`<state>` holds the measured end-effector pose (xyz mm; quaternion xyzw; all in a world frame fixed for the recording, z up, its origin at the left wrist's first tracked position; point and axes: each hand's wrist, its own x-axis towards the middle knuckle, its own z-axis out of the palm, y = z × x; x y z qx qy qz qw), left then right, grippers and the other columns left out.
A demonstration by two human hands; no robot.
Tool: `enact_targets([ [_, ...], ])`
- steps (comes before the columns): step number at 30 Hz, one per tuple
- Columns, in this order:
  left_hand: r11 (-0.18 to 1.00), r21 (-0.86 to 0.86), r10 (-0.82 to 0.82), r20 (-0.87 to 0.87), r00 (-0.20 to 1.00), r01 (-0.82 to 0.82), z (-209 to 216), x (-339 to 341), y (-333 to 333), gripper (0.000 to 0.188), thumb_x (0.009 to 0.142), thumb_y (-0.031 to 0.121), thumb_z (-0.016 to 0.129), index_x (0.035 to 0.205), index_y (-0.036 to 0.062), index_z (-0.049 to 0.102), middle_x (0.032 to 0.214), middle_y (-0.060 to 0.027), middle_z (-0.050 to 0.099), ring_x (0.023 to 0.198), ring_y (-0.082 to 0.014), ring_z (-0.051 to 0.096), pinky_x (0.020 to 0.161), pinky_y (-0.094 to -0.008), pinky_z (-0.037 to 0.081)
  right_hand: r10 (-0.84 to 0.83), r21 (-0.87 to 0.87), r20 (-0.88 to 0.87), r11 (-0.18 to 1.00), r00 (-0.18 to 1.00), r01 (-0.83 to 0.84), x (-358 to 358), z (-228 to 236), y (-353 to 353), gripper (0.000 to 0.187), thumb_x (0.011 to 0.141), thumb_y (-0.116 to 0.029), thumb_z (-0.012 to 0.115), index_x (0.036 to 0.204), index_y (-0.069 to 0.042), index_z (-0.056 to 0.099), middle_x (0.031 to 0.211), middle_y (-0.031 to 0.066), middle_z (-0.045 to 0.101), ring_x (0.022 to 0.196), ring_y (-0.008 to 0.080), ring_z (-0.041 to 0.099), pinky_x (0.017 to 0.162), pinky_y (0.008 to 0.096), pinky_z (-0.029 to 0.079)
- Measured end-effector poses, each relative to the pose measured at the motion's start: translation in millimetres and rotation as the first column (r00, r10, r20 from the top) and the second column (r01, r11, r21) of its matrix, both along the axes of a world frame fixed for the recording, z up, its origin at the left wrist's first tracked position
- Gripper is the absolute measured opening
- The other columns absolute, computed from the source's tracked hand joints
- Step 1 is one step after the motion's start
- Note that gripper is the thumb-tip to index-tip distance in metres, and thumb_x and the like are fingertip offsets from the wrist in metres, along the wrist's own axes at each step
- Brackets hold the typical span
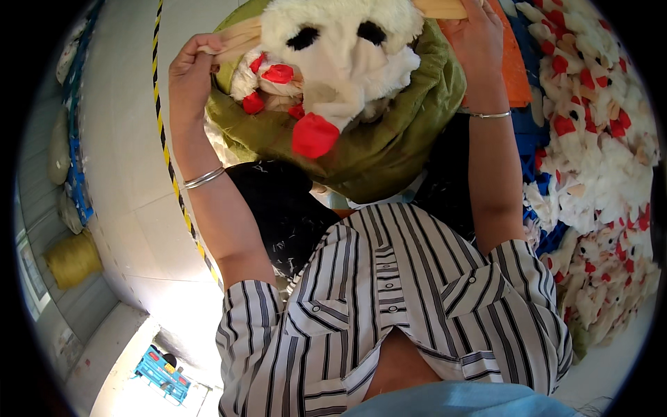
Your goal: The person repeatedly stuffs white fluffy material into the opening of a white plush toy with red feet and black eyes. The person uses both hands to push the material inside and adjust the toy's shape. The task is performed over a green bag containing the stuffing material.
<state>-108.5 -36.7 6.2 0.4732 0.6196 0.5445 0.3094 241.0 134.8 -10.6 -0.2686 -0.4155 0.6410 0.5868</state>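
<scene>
An unstuffed white plush animal skin (326,69) is stretched out in front of me, with two black eye patches and a red tip (315,136) at its lower end. My left hand (192,69) pinches the end of its tan left ear (240,37). On the other side, my right hand (478,40) grips the tan right ear (440,8) near the top edge of the view. Beneath the skin lies an olive-green sack (396,149), with more white and red plush pieces (267,82) showing in its mouth at the left.
A large heap of white and red plush pieces (601,181) lies on the right, beside blue crate-like plastic (533,142) and orange material (513,59). Black-and-yellow floor tape (167,160) runs down the left. Farther left are a yellow roll (73,260) and a blue item (163,374).
</scene>
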Motion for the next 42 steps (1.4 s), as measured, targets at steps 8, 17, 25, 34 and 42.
enact_targets([
  [8, 0.987, 0.079, -0.059, -0.629, 0.775, 0.138, -15, 59, 20, 0.037, 0.088, 0.029, 0.066, 0.116, 0.0052, 0.065, 0.123, -0.0144, 0.063, 0.111, -0.0323, 0.060, 0.101, -0.0367, 0.045, 0.366, 0.023, 0.224, 0.924, 0.903, -0.381, -41, 4, -46, 0.024, 0.099, -0.017, 0.060, 0.115, 0.000, 0.066, 0.098, 0.0005, 0.069, 0.084, 0.0078, 0.064, 0.075, 0.0230, 0.051],
  [17, 0.917, -0.315, -0.352, -0.360, 0.864, 0.243, -6, 97, 25, 0.035, 0.094, 0.031, 0.064, 0.104, -0.0030, 0.065, 0.075, -0.0038, 0.065, 0.067, -0.0096, 0.058, 0.065, -0.0299, 0.048, -0.025, 0.159, 0.265, 0.987, 0.964, -0.018, -31, 11, -33, 0.010, 0.098, -0.010, 0.061, 0.097, -0.002, 0.066, 0.087, -0.0018, 0.064, 0.075, 0.0046, 0.057, 0.067, 0.0206, 0.047],
  [25, 0.947, -0.311, -0.122, -0.112, 0.986, 0.082, -12, 102, 31, 0.050, 0.098, 0.042, 0.053, 0.111, -0.0049, 0.065, 0.087, -0.0146, 0.070, 0.078, -0.0211, 0.066, 0.078, -0.0347, 0.051, -0.095, 0.597, 0.580, 0.725, 0.809, -0.343, -77, -11, -89, 0.016, 0.089, -0.015, 0.072, 0.097, -0.003, 0.067, 0.081, 0.0036, 0.063, 0.075, 0.0133, 0.060, 0.068, 0.0291, 0.048],
  [34, 0.840, -0.338, -0.425, 0.075, 0.902, 0.424, 8, 96, 28, 0.050, 0.089, 0.043, 0.071, 0.108, -0.0032, 0.068, 0.096, -0.0050, 0.072, 0.084, -0.0099, 0.064, 0.075, -0.0264, 0.051, 0.017, 0.310, 0.631, 0.911, 0.776, -0.272, -51, 11, -66, 0.012, 0.095, -0.011, 0.063, 0.088, -0.002, 0.061, 0.078, -0.0003, 0.059, 0.073, 0.0073, 0.054, 0.066, 0.0223, 0.045],
  [42, 0.927, -0.309, -0.211, 0.041, 0.977, 0.213, -10, 97, 24, 0.046, 0.091, 0.043, 0.067, 0.101, -0.0024, 0.068, 0.083, -0.0053, 0.069, 0.072, -0.0099, 0.061, 0.068, -0.0281, 0.051, -0.350, 0.753, 0.432, 0.646, 0.831, -0.120, -52, 6, -77, 0.013, 0.087, -0.009, 0.075, 0.093, -0.002, 0.065, 0.077, -0.0006, 0.061, 0.067, 0.0061, 0.054, 0.062, 0.0237, 0.047],
])
